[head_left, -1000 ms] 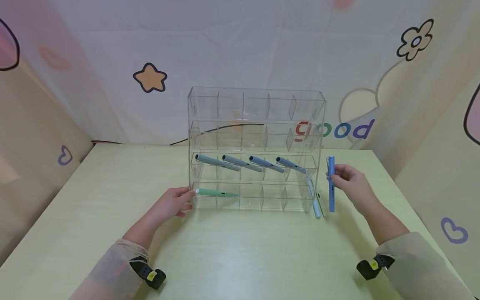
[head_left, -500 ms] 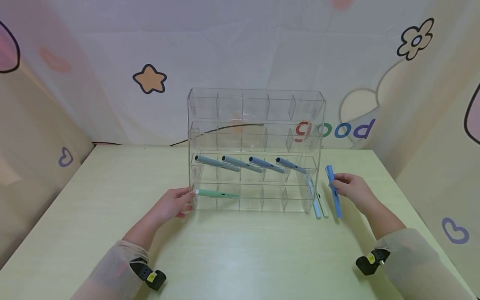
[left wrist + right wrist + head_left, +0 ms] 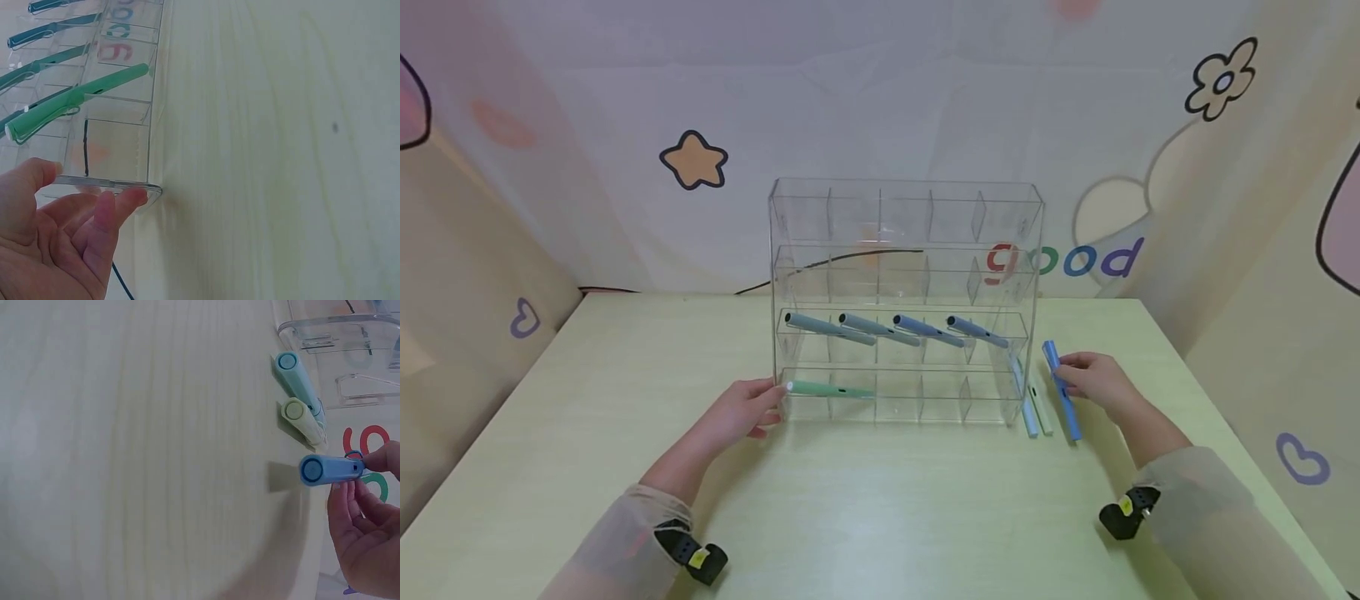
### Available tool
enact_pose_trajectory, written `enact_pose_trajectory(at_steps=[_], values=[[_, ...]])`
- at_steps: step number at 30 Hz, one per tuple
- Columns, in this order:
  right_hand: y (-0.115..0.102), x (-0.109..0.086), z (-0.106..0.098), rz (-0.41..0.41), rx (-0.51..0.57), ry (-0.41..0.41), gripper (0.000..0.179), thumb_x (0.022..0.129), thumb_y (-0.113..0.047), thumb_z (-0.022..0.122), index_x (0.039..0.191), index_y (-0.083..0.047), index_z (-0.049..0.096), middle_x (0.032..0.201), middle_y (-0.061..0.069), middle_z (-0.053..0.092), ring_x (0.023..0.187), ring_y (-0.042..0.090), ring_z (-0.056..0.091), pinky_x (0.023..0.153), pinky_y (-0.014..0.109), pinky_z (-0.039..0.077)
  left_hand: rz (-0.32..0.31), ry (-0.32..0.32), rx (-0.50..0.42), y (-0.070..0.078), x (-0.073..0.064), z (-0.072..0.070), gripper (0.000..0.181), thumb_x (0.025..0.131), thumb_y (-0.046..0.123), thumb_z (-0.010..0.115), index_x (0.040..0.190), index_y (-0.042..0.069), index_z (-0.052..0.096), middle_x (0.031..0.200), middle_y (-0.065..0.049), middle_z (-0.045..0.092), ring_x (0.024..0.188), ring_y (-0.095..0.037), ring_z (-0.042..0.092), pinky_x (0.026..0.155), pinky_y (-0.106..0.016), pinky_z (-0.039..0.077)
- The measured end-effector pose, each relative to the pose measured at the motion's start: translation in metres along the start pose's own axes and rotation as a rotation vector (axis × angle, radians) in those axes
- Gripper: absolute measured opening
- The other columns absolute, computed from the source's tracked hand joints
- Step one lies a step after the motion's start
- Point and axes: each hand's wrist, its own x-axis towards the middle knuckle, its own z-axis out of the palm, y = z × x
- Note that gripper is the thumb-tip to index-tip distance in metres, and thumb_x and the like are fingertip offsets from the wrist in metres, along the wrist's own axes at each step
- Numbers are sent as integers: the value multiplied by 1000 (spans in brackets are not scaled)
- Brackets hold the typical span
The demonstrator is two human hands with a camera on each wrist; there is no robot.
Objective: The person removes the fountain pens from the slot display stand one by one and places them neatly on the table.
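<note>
A clear acrylic pen rack (image 3: 898,369) with tiered compartments stands mid-table. My left hand (image 3: 737,412) pinches its left side panel between thumb and fingers; the left wrist view shows the thumb and fingers on opposite faces of the panel. My right hand (image 3: 1097,383) holds a blue pen (image 3: 1066,410) to the right of the rack, thumb against fingers, the pen tilted. In the right wrist view this blue pen (image 3: 331,470) points its round end at the camera. A green pen (image 3: 827,390) leans in the lowest tier, and several bluish pens (image 3: 928,331) lean one tier above.
Beside the rack's right end, a light blue pen (image 3: 1029,418) and a pale green pen (image 3: 1042,412) lie on the pale wooden table (image 3: 880,508). A printed cloth backdrop (image 3: 850,100) rises behind, and a dark cord (image 3: 610,289) shows at the table's back edge.
My right hand has lowered the blue pen, which has gone from upright to tilted, its top leaning left. The pale green pen on the table shows more fully. My left hand stays at the rack.
</note>
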Motion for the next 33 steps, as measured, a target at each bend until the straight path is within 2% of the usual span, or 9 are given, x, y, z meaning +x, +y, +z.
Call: enact_pose_trajectory(at_steps=[7, 21, 28, 33], values=[[-1, 3, 6, 10, -26, -20, 46, 95, -20, 52, 124, 15, 45, 112, 27, 54, 80, 13, 60, 75, 25, 53, -3, -1, 4, 0, -1, -1, 51, 98, 34, 46, 134, -2, 46, 128, -24, 52, 107, -33, 59, 74, -37, 53], [4, 13, 10, 35, -143, 7, 40, 93, -16, 53, 118, 15, 50, 106, 25, 58, 82, 18, 59, 76, 32, 52, 1, 7, -6, -1, 1, 1, 50, 98, 33, 45, 133, -2, 48, 127, -24, 53, 105, -33, 60, 73, -36, 53], [2, 14, 12, 21, -177, 4, 39, 92, -16, 52, 116, 14, 52, 88, 15, 60, 73, 17, 56, 65, 28, 50, -8, -1, -9, 1, -2, 2, 50, 98, 33, 46, 134, -2, 47, 129, -24, 51, 105, -32, 60, 73, -35, 53], [0, 15, 13, 14, -183, 10, 38, 92, -16, 52, 116, 14, 52, 91, 17, 60, 73, 17, 57, 63, 28, 51, 2, 3, -8, 1, -2, 1, 50, 98, 33, 46, 133, -2, 47, 129, -24, 51, 106, -33, 60, 73, -36, 53]])
